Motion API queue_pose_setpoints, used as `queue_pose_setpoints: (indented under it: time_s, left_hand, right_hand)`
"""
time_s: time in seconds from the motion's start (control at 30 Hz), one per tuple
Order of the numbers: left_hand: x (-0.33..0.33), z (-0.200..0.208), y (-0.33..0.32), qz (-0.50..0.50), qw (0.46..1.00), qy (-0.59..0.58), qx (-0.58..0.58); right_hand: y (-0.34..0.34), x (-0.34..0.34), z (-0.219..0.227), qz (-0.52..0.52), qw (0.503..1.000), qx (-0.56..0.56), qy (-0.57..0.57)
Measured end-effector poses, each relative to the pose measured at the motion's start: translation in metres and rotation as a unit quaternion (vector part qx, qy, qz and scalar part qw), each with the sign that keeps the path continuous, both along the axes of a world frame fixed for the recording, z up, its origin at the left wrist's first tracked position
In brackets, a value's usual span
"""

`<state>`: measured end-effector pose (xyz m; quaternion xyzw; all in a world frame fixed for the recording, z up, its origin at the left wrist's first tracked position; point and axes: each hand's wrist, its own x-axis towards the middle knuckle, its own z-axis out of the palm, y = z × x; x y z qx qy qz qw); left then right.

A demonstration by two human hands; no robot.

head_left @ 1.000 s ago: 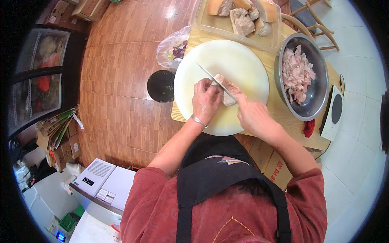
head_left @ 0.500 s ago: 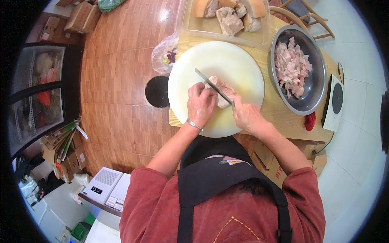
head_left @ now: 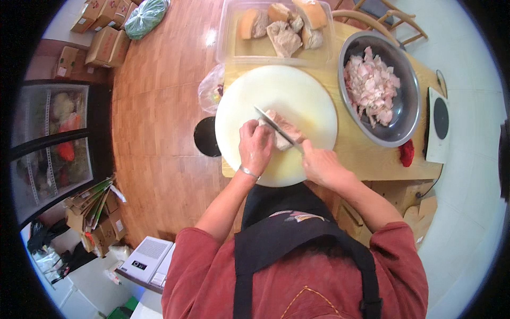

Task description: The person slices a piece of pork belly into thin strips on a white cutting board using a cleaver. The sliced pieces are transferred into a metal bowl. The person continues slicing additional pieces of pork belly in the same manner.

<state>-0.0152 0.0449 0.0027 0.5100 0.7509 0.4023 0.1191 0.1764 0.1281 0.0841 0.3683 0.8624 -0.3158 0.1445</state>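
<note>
A pale piece of cooked meat point(head_left: 288, 126) lies on the round white cutting board point(head_left: 308, 85). My right hand point(head_left: 323, 166) is wrapped round the handle of a knife point(head_left: 277, 128), whose blade slants across the meat with its tip pointing far left. On the near-left side of the meat, my left hand point(head_left: 256, 144) presses with curled fingers, close beside the blade. Its fingertips are partly hidden.
Beyond the board, a clear plastic tray point(head_left: 244, 57) holds several meat chunks. A steel bowl point(head_left: 409, 114) of sliced meat stands right, by a white hotplate point(head_left: 439, 125). Left of the board are a plastic bag point(head_left: 209, 90) and a black round stool point(head_left: 206, 137).
The whole view has shifted, showing more of the tray at the far side. Both hands stay at the meat, the knife still lying across it.
</note>
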Motion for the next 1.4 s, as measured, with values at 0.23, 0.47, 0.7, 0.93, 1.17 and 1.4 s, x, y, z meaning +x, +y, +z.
queue_pose_setpoints:
  time_s: [0.23,0.47,0.7,0.93,1.17,1.4]
  left_hand:
    - [0.003,0.001,0.002,-0.013,1.0,0.001,0.008]
    - [-0.009,-0.005,0.001,0.002,1.0,0.021,0.006]
    - [-0.003,-0.004,0.002,-0.007,1.0,0.019,0.019]
    - [-0.01,-0.006,-0.01,-0.009,0.999,0.034,-0.009]
    - [-0.008,0.011,0.026,-0.111,0.989,0.1,-0.012]
    - [-0.02,0.006,0.032,-0.084,0.994,-0.043,-0.051]
  right_hand:
    - [-0.015,0.027,-0.023,0.0,1.0,0.005,-0.021]
    - [-0.017,0.026,-0.021,-0.015,0.998,0.006,0.058]
    - [-0.002,-0.002,-0.028,-0.031,0.998,-0.017,0.049]
    - [0.034,0.022,-0.034,-0.104,0.985,-0.107,0.088]
    - [0.033,0.087,-0.057,-0.224,0.957,-0.074,0.17]
    - [0.021,0.078,-0.019,-0.178,0.982,-0.04,0.056]
